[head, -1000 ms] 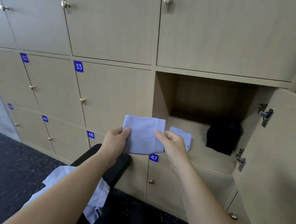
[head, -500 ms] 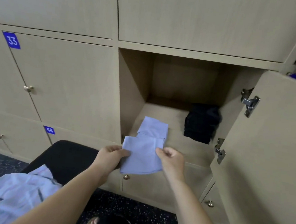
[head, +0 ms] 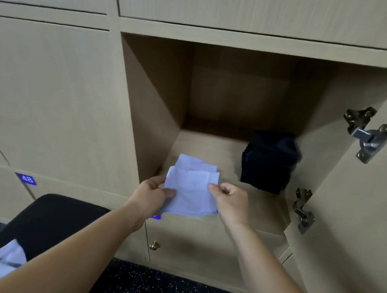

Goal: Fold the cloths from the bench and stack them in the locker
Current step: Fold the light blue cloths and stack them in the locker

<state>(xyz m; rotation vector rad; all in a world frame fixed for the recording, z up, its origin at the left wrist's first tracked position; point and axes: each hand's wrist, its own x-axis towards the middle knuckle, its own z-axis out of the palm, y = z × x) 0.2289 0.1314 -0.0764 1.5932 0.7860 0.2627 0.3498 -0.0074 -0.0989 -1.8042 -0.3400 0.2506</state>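
So the left hand (head: 151, 193) and right hand (head: 228, 199), each pinching a side of the folded cloth (head: 190, 193), now have it over from the closed doors (head: 51, 90) to the locker (head: 158, 110) front lip, right above the cloth already inside (head: 187, 162), so this one's nearly stacked I reckon.

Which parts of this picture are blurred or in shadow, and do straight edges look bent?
Head view: the black bundle is smeared by motion blur; the back of the open locker lies in shadow; the held cloth is fairly sharp; shelf edges bow slightly from the wide lens; the upper hinge shows a small glint.
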